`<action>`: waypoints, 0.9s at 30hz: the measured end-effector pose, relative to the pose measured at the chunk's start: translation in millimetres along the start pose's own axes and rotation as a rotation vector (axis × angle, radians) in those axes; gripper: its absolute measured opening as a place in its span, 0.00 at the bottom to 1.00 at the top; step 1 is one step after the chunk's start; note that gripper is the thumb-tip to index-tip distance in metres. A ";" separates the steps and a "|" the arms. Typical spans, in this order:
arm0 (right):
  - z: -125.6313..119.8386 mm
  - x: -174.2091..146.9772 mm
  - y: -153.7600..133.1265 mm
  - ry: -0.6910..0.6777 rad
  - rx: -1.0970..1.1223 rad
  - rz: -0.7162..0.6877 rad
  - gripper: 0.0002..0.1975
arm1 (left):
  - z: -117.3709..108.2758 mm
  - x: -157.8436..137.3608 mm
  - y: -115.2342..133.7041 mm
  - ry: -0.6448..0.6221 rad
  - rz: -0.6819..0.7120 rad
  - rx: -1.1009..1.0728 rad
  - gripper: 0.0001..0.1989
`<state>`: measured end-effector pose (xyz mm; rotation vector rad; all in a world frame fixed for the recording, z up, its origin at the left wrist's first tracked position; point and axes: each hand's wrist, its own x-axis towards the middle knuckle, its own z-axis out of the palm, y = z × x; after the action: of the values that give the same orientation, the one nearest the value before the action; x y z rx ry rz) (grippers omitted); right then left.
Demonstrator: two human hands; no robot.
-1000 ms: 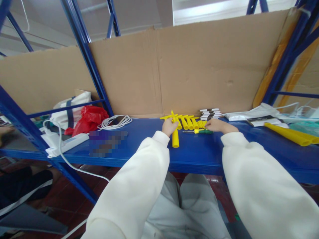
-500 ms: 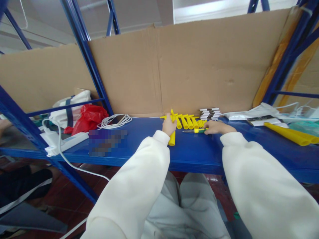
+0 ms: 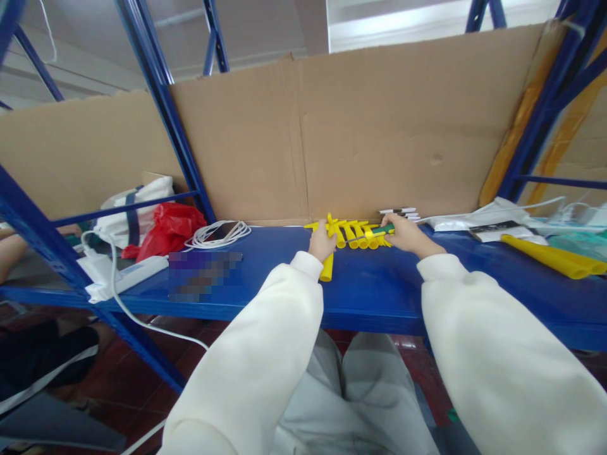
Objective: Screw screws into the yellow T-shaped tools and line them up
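My left hand (image 3: 322,242) is closed around a yellow plastic tube (image 3: 326,269) with a cross-shaped top, its open end facing me. In my right hand (image 3: 406,235) is a screwdriver (image 3: 379,231) with a green and yellow handle, raised off the shelf and its thin shaft directed left. Behind the screwdriver, several similar yellow tubes (image 3: 354,242) lie side by side in a row near the cardboard. The screwdriver's tip is too small to make out clearly near my left hand.
The blue shelf (image 3: 370,284) carries a stack of small white packets (image 3: 408,212), longer yellow tubes (image 3: 550,254) at right, and a coiled white cable (image 3: 222,234), red bag (image 3: 173,224) and power strip (image 3: 137,273) at left. Cardboard (image 3: 379,126) stands behind. Another person's arm (image 3: 14,253) shows far left.
My right hand has lifted the screwdriver off the shelf, raising it in front of the row of tubes. My left hand stays on its yellow tube.
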<state>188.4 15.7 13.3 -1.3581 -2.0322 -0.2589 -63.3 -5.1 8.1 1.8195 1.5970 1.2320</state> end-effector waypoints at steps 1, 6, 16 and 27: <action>-0.1 0.1 -0.4 0.024 0.004 0.006 0.16 | -0.5 -0.6 0.9 -0.008 0.003 -0.004 0.19; 1.6 0.5 -3.6 0.095 0.019 0.054 0.16 | -1.8 -2.0 4.7 -0.055 -0.003 -0.053 0.18; 4.8 -1.8 -13.7 0.062 0.022 0.075 0.13 | 1.9 -2.9 7.3 -0.118 -0.023 -0.131 0.19; -0.7 -4.8 -21.8 0.055 0.008 0.123 0.14 | 3.9 -0.5 3.1 -0.118 -0.015 -0.116 0.22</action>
<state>170.7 2.2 15.0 -1.4491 -1.8951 -0.2308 -58.3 -5.4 8.3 1.7701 1.4428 1.1625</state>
